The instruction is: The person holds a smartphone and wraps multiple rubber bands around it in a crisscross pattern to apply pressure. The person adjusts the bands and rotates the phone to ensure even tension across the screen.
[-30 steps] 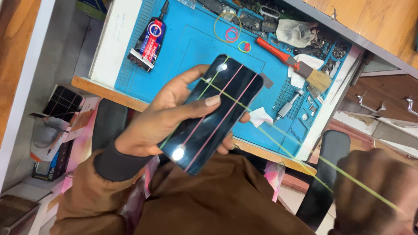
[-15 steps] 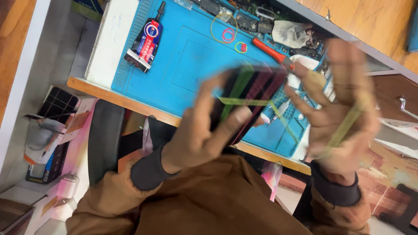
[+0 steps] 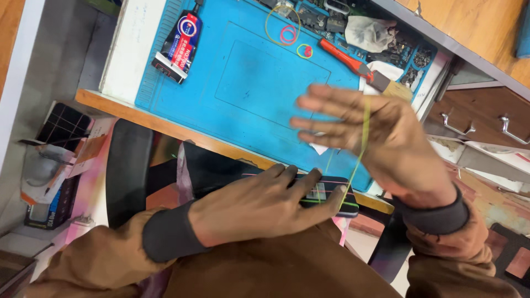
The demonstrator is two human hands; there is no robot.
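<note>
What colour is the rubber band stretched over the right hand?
Yellow-green rubber band, clearest in the head view.

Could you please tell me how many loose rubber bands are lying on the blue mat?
3: a large yellow band, a pink band inside it, and a small yellow-green band beside them. Others may be hidden.

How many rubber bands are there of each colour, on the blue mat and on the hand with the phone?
Yellow-green: 3, a big loop on the mat, a small one, one stretched over the right hand down to the phone
Pink: 2, one on the mat, one around the phone
Total: 5
</note>
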